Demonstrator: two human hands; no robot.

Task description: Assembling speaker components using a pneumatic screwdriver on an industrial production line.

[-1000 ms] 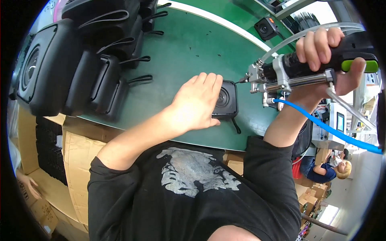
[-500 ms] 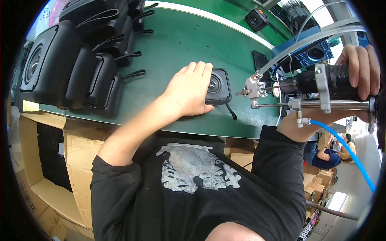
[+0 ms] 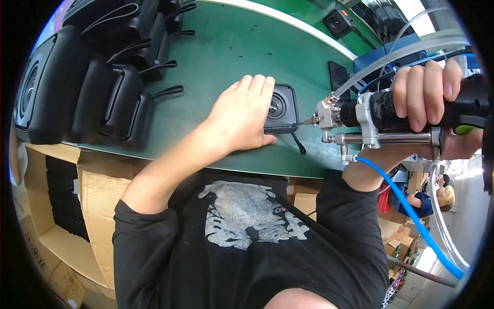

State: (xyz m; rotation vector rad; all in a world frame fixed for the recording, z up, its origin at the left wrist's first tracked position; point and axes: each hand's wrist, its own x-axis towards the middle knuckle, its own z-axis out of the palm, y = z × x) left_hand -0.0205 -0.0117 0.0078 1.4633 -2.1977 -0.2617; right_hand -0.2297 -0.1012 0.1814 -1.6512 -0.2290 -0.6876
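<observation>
A small black box speaker (image 3: pixel 281 105) lies on the green table with its round front facing up and a strap loop (image 3: pixel 299 144) at its near right corner. My left hand (image 3: pixel 239 110) is closed over its left side, the fingers across the far edge and the thumb at the near side. In my right hand (image 3: pixel 422 92) is a black screwdriver (image 3: pixel 378 110) with a metal feed head, held sideways, fingers wrapped around its body. Its narrow tip is at the speaker's near right corner; whether it touches is too small to tell.
Several black speakers (image 3: pixel 51 92) with strap loops crowd the table's left side. Another speaker (image 3: pixel 338 23) sits beyond the far right edge. A cardboard box (image 3: pixel 103 206) stands below the left edge. From the screwdriver a blue hose (image 3: pixel 406 203) trails down right. Another person (image 3: pixel 422 203) is at right.
My right hand has brought the screwdriver leftward, so its tip is now at the speaker's corner instead of apart from it. My left hand still holds the speaker in place.
</observation>
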